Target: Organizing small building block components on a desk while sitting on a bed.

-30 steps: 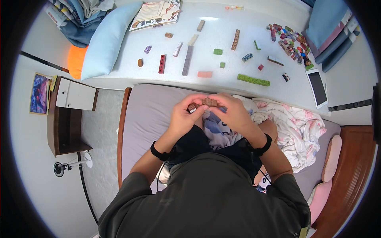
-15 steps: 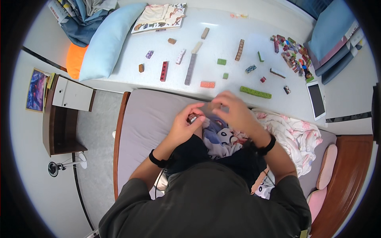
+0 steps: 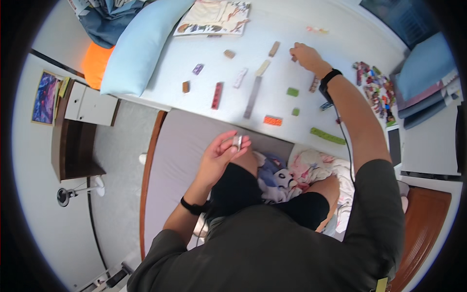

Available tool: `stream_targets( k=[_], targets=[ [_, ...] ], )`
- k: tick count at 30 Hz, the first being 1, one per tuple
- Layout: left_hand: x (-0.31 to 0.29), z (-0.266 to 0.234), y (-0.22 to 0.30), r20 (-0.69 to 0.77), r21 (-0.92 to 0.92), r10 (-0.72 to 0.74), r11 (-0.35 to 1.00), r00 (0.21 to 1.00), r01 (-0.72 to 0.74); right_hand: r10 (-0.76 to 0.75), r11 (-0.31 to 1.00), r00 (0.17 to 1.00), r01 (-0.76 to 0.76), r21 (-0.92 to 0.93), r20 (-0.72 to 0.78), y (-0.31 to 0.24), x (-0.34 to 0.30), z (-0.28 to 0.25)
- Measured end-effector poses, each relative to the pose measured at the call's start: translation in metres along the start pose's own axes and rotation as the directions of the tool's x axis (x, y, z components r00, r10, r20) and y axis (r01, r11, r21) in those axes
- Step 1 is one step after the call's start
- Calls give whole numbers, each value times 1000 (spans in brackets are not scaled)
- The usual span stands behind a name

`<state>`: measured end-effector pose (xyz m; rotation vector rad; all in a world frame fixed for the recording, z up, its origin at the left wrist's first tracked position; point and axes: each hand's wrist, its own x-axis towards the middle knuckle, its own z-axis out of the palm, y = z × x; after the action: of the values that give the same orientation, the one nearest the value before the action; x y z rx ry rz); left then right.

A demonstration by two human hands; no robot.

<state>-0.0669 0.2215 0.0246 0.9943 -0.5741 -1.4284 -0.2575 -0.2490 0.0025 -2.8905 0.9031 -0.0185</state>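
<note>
My left hand (image 3: 223, 155) is raised over the bed edge near my lap, fingers curled around a few small blocks (image 3: 237, 141) that look silvery and brown; the grip hides part of them. My right hand (image 3: 309, 57) reaches far across the white surface, its fingertips pinched on a small brown block (image 3: 294, 59). Beneath that wrist a brown patterned row of blocks (image 3: 314, 84) shows only in part. To the hand's left lie a tan row (image 3: 274, 49) and a cream row (image 3: 262, 67), with a long grey row (image 3: 252, 97) nearer me.
On the white surface (image 3: 165, 90) lie red (image 3: 217, 95), orange (image 3: 273, 120) and green (image 3: 328, 136) rows. A colourful block heap (image 3: 382, 92) sits at right beside a tablet (image 3: 394, 146). A blue pillow (image 3: 141, 53) and a picture book (image 3: 214, 19) lie at far left.
My right hand has moved from beside the left hand, over my lap, forward and right across the white surface. The left hand has opened somewhat around its blocks. The view has shifted.
</note>
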Motion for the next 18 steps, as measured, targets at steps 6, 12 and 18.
stream_targets(
  k=[6,12,18],
  targets=[
    [20,-1,22,30,-86,28,996,999,-25,-13,967,999,4,-254,-31,-15,-16,-1],
    [27,2,10,138,-269,-11,962,990,48,-176,729,974,225,646,-141,-146,-114,-88],
    [17,39,-7,269,-232,-145,950,952,210,-309,592,885,466,658,-348,-225,-220,-46]
  ],
)
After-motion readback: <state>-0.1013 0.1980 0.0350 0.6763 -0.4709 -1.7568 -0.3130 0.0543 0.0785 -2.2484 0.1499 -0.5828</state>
